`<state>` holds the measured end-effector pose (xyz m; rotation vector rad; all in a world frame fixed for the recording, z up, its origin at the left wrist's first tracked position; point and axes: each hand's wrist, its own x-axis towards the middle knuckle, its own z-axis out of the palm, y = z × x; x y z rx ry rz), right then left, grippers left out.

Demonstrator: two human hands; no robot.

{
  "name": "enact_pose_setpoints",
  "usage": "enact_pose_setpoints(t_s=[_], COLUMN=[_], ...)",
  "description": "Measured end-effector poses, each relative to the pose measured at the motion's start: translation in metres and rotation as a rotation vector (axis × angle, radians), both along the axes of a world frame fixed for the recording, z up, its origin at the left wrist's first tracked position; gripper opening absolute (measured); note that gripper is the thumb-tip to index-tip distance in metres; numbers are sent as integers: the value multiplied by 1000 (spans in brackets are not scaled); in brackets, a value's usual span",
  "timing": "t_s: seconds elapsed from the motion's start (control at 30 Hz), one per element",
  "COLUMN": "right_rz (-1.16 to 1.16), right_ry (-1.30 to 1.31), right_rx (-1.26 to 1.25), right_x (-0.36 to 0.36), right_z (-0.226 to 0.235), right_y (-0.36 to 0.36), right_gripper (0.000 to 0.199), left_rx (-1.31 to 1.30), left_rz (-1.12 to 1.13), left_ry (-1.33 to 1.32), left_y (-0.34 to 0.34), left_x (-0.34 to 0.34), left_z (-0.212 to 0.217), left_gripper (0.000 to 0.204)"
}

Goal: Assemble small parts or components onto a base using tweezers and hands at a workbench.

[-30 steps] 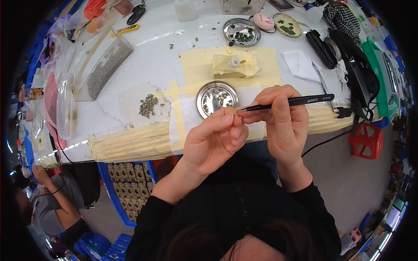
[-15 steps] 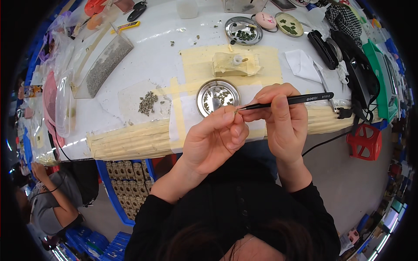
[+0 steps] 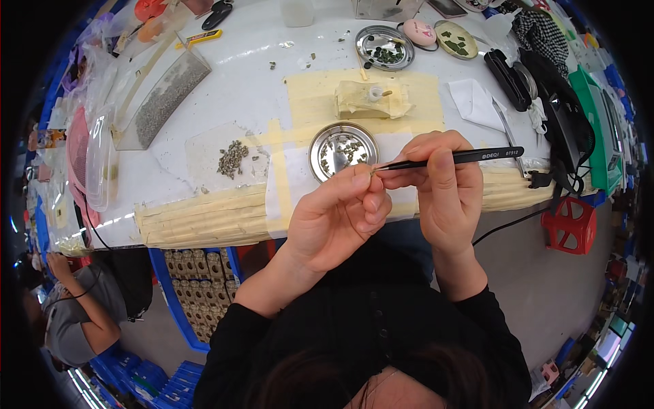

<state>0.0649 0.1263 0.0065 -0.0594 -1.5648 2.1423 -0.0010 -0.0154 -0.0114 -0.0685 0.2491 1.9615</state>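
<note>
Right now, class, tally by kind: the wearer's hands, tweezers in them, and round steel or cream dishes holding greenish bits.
Left hand and right hand: 2
Tweezers: 1
Near steel dish and far steel dish: 2
Cream dish: 1
Total: 6

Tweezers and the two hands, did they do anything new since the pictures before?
Hardly! The whole view shifted slightly, so the round metal dish sits a bit farther right in the picture. I see nothing picked up or let go. The right hand still holds the black tweezers, tips at the left hand's pinched fingertips, where a tiny piece shows.
</note>
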Motion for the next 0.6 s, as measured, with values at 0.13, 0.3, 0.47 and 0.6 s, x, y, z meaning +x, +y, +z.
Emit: enact_pose_setpoints(t_s=[0.13,0.3,0.47,0.6], right_rz=[-6,-7,-6,1], right_ry=[8,19,28,45], right_rx=[6,5,0,-1], right_x=[0,0,0,0], right_z=[-2,-5,-7,-8], right_y=[0,0,0,1], right_gripper=[27,27,27,28], left_rx=[9,-20,-31,-27], left_rz=[1,3,3,0], left_ry=[2,-8,-10,-14], left_y=[0,1,1,0], left_x=[0,0,0,0], left_z=[0,3,4,2], left_gripper=[23,23,22,21])
